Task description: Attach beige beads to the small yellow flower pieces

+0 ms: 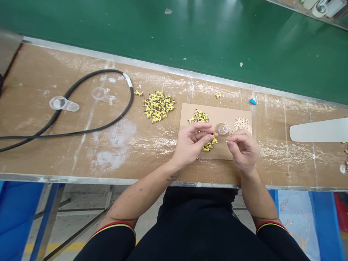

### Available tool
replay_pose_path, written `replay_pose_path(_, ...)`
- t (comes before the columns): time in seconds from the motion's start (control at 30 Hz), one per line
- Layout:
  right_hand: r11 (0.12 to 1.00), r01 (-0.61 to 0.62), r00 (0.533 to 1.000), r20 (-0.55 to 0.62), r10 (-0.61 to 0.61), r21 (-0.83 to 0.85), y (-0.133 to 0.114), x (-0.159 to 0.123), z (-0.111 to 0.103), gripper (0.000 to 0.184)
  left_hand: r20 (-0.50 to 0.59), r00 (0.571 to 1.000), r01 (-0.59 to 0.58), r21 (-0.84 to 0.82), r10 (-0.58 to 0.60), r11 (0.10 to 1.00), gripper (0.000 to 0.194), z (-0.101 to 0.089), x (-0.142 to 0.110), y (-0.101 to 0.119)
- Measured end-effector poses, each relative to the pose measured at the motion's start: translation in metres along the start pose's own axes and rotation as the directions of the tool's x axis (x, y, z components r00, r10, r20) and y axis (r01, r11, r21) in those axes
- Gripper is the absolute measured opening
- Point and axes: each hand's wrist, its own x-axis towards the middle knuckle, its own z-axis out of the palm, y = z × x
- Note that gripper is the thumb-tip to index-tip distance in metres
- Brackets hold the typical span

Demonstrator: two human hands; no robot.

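Head view: both hands are seen working over a cardboard sheet (231,112) lying on a workbench (146,148).
Left hand (190,143): closed into a pinch, thumb set against the forefinger; any item held is too small to be told.
Right hand (244,150): closed into a similar pinch; any item held cannot be told.
Clear plastic part (223,129): placed on the sheet between the hands, at 2 o'clock from the left hand, 10 o'clock from the right, just beside the left fingertips (214,134).
Yellow pieces (199,116): heaped on the sheet at 12 o'clock from the left hand.
Beige granules (241,125): piled at 12 o'clock from the right hand.
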Motion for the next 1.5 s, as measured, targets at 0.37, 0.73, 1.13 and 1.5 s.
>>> replay_pose_path(0.37, 0.976, -0.139, 0.989, 0.076, 0.127, 0.168, -0.003, -0.004, 0.012, 0.009, 0.044, 0.995, -0.090, 0.080, 0.086, 0.993, 0.026, 0.010, -0.011, -0.001)
replay_pose_path(0.73, 0.988, -0.095, 0.995, 0.040, 0.091, 0.122, -0.005, -0.002, 0.014, 0.009, 0.058, 0.985, -0.171, 0.129, 0.165, 0.977, 0.019, 0.010, -0.012, -0.003)
replay_pose_path(1.13, 0.987, -0.133, 0.991, 0.031, 0.130, 0.093, -0.007, -0.001, 0.016, 0.010, 0.094, 0.932, -0.362, 0.307, 0.350, 0.880, 0.009, 0.009, -0.013, -0.006)
replay_pose_path(1.5, 0.945, -0.252, 0.966, 0.114, 0.233, 0.208, -0.002, -0.005, 0.016, 0.016, 0.243, 0.764, -0.620, 0.533, 0.597, 0.576, 0.018, 0.008, -0.012, -0.002)
